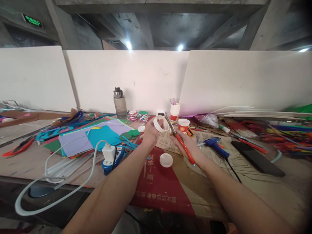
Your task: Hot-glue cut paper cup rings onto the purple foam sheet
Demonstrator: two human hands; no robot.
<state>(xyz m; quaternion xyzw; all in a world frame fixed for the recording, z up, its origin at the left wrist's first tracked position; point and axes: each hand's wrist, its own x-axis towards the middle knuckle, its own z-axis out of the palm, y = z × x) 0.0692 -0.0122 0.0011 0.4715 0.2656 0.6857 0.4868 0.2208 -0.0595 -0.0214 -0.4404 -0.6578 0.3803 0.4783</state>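
Observation:
My left hand (150,132) is closed on a white ring (158,126) that looks like a cut section of a paper cup. It holds the ring raised over the cardboard, its round opening tilted. In my right hand (189,144) is a pair of scissors (183,147) with red handles. The blades point up and away, beside the ring's right edge; whether they touch it I cannot tell. Below, between my forearms, a shallow white round cup piece (166,160) lies on the red-and-brown cardboard (158,188). A red and white paper cup (183,126) stands just beyond my right hand.
Coloured paper sheets (80,139), a power strip (114,162) and a looping white cable (91,174) lie left. A bottle (120,105) and a cup of pens (175,110) stand behind. Rightward are a blue glue gun (216,146), a black phone (255,159) and pipe cleaners (290,136).

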